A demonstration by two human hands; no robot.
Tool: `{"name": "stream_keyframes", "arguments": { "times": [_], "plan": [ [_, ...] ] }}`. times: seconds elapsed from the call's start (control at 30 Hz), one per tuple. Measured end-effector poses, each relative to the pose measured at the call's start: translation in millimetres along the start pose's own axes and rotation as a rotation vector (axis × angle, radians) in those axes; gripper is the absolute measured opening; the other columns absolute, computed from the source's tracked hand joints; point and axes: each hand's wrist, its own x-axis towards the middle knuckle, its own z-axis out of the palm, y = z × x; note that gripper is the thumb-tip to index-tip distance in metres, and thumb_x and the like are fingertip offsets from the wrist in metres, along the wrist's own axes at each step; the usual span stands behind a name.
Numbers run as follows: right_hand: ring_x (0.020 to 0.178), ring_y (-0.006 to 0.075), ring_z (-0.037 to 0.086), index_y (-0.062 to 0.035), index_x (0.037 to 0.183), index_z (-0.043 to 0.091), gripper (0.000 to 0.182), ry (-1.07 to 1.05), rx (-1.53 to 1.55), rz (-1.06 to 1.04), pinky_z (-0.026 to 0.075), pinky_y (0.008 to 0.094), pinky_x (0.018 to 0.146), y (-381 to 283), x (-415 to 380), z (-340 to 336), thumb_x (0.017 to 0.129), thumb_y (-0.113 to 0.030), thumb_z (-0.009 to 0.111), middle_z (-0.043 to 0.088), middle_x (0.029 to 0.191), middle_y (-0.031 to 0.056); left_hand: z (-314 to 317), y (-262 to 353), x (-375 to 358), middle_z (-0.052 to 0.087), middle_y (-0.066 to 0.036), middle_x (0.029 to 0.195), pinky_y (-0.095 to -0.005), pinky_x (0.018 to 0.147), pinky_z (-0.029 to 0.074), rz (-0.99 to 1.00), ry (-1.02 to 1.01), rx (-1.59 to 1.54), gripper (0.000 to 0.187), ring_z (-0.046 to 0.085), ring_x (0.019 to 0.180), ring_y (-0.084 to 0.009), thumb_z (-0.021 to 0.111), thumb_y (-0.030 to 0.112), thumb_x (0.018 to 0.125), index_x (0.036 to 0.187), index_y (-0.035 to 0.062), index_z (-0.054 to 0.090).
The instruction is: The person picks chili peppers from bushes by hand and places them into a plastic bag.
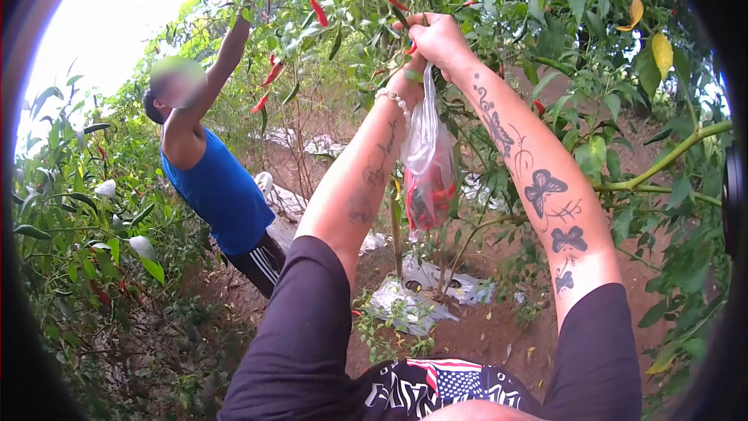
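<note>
My right hand [441,40] is raised among the chili plant's leaves, thumb and fingers pinched together at a chili pepper [400,19]. Just below it is my left hand [411,78], a beaded bracelet around its wrist; my right hand partly hides its fingers. A clear plastic bag [423,136] hangs by its stretched handle from my left hand, which looks closed on it. Red chilies [427,195] show through the bag's lower part. A small red chili tip shows at my left fingertips. More red chilies [319,12] hang on the branches to the left.
A co-worker in a blue tank top [222,191] stands at the left, one arm reaching up into the plants. Leafy chili branches [662,179] crowd the right side. Pale plastic sheeting [413,300] lies on the brown soil [483,347] around the stems.
</note>
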Motion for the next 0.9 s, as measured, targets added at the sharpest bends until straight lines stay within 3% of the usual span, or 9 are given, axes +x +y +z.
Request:
{"name": "stream_keyframes", "arguments": {
  "times": [0.07, 0.13, 0.2, 0.4, 0.53, 0.6, 0.73, 0.83, 0.9],
  "plan": [
    [0.068, 0.0144, 0.061, -0.0066, 0.092, 0.063, 0.021, -0.054, -0.055, 0.027, 0.048, 0.0264, 0.061, -3, -8, 5, 0.076, -0.014, 0.051, 0.063, 0.079, 0.0098, 1, -5, 0, 0.058, -0.006, 0.087, -0.0307, 0.065, 0.046, -0.156, 0.062, -0.579, 0.019, 0.056, 0.076, -0.0176, 0.052, 0.022, 0.084, 0.096, 0.0068, 0.053],
    [0.067, 0.0143, 0.06, -0.0052, 0.089, 0.063, 0.021, -0.043, -0.172, -0.029, 0.048, 0.0277, 0.06, 1, -1, 9, 0.077, -0.017, 0.051, 0.063, 0.082, 0.0111, -6, -14, 1, 0.058, -0.007, 0.088, -0.0324, 0.066, 0.047, -0.13, -0.114, -0.641, 0.019, 0.056, 0.078, -0.0187, 0.056, 0.021, 0.081, 0.094, 0.0071, 0.053],
    [0.052, 0.0065, 0.044, -0.0021, 0.094, 0.054, 0.019, -0.105, -0.049, 0.111, 0.044, 0.0207, 0.042, -4, 3, 4, 0.084, -0.017, 0.049, 0.047, 0.065, -0.0008, -5, -22, 9, 0.057, -0.006, 0.086, -0.0315, 0.064, 0.046, -0.114, -0.078, -0.605, 0.019, 0.055, 0.076, -0.0175, 0.056, 0.022, 0.082, 0.094, 0.0077, 0.053],
    [0.05, 0.0024, 0.032, 0.0086, 0.101, 0.045, 0.028, -0.241, 0.972, 0.416, 0.026, 0.0133, 0.035, -60, -22, -28, 0.092, -0.017, 0.038, 0.035, 0.062, -0.0017, -1, -17, 14, 0.051, 0.002, 0.072, -0.0244, 0.05, 0.038, -0.161, 0.083, -0.529, 0.009, 0.045, 0.061, -0.0096, 0.056, 0.021, 0.081, 0.082, 0.0124, 0.053],
    [0.054, 0.0032, 0.038, 0.0083, 0.103, 0.045, 0.029, -0.284, 1.17, 0.432, 0.029, 0.0133, 0.037, -104, -23, -43, 0.091, -0.018, 0.041, 0.043, 0.064, 0.001, -6, -42, 39, 0.052, 0.001, 0.071, -0.0251, 0.052, 0.042, -0.113, 0.073, -0.581, 0.007, 0.048, 0.061, -0.0107, 0.056, 0.019, 0.082, 0.082, 0.0125, 0.053],
    [0.067, 0.0133, 0.054, 0.0079, 0.088, 0.046, 0.011, -0.309, 1.23, 0.355, 0.051, 0.014, 0.051, -117, -20, -37, 0.086, -0.002, 0.044, 0.05, 0.081, 0.0127, 2, -22, 18, 0.053, 0.0, 0.072, -0.0258, 0.053, 0.044, -0.154, 0.047, -0.558, 0.007, 0.05, 0.062, -0.0117, 0.056, 0.019, 0.082, 0.083, 0.0121, 0.053],
    [0.071, 0.0192, 0.057, 0.0074, 0.093, 0.048, 0.014, -0.271, 0.756, 0.039, 0.051, 0.0222, 0.051, -148, -33, -18, 0.085, -0.004, 0.045, 0.054, 0.077, 0.0154, 7, -25, 21, 0.056, -0.002, 0.076, -0.0312, 0.056, 0.047, -0.174, 0.077, -0.663, 0.012, 0.053, 0.065, -0.0164, 0.057, 0.02, 0.081, 0.088, 0.0114, 0.052],
    [0.078, 0.0261, 0.058, 0.0065, 0.09, 0.052, 0.013, -0.108, -0.574, -0.649, 0.05, 0.0315, 0.059, -186, -67, -10, 0.082, -0.002, 0.045, 0.057, 0.083, 0.0206, 10, -15, 18, 0.056, -0.003, 0.077, -0.0318, 0.058, 0.047, -0.238, 0.057, -0.639, 0.014, 0.053, 0.066, -0.0162, 0.057, 0.021, 0.081, 0.089, 0.0109, 0.052],
    [0.08, 0.0286, 0.058, 0.0061, 0.088, 0.054, 0.014, -0.134, -0.666, -0.706, 0.049, 0.034, 0.064, -185, -64, -3, 0.08, -0.002, 0.044, 0.057, 0.084, 0.0216, 18, -6, 17, 0.055, -0.004, 0.077, -0.031, 0.059, 0.046, -0.356, 0.317, -0.434, 0.017, 0.051, 0.067, -0.0158, 0.059, 0.021, 0.079, 0.09, 0.0102, 0.052]
  ]
}}
